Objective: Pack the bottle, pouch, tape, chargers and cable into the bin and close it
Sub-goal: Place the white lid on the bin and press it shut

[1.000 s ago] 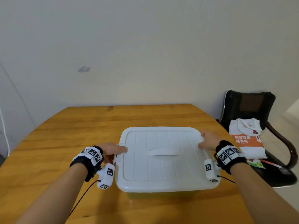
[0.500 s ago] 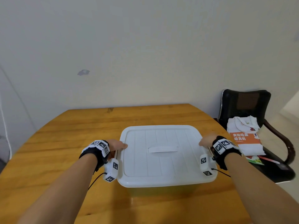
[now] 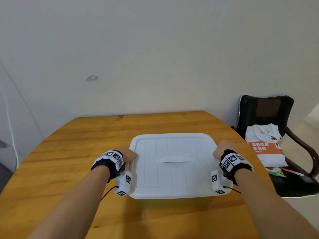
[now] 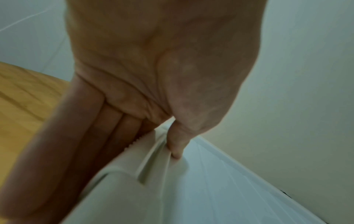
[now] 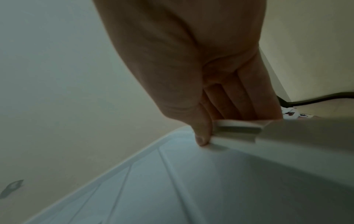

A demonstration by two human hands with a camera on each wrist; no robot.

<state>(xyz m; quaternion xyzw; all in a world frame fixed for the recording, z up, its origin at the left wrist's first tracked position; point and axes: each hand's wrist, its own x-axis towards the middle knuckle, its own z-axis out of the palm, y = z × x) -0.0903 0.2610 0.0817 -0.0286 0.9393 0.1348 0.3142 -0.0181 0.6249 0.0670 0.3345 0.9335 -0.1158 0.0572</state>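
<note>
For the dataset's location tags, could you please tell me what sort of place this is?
Probably a plain room in a home or small office: a round wooden table against a bare off-white wall, and a black armchair holding folded white clothing.

White bin (image 3: 172,201) on table, ribbed lid (image 3: 172,169) on top.

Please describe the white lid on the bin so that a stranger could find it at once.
On the round wooden table stands a white bin; the lid covers it. Ribbed, with a flat strip handle at its centre, it lies between both hands.
</note>
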